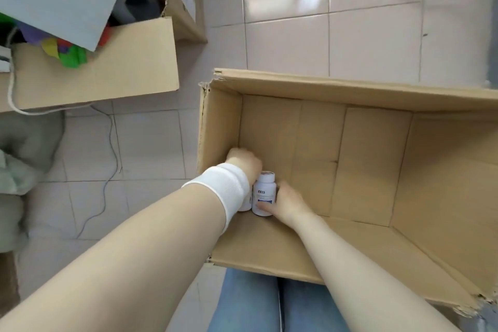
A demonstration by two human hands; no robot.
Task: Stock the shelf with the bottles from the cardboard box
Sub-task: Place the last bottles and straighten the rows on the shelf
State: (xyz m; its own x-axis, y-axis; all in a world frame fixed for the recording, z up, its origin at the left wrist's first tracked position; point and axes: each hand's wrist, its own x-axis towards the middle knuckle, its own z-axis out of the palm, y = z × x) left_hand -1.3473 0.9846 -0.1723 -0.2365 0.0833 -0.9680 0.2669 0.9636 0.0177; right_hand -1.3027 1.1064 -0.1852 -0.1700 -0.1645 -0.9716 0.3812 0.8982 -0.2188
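An open cardboard box [350,94] stands on the tiled floor in front of my knees. In its near left corner stands a white bottle [264,191] with a blue label, and my right hand [285,201] grips it from the right side. A second white bottle [245,206] shows only as a sliver beside it, mostly hidden under my white wristband. My left hand [244,162] reaches down into that same corner with curled fingers; what it holds is hidden. The rest of the box floor is bare. No shelf is in view.
Another cardboard box [107,73] with colourful items and a grey flap sits at the upper left. A thin cable [107,170] and a white cord trail over the floor tiles [363,35]. Grey-green fabric [21,164] lies at the left edge.
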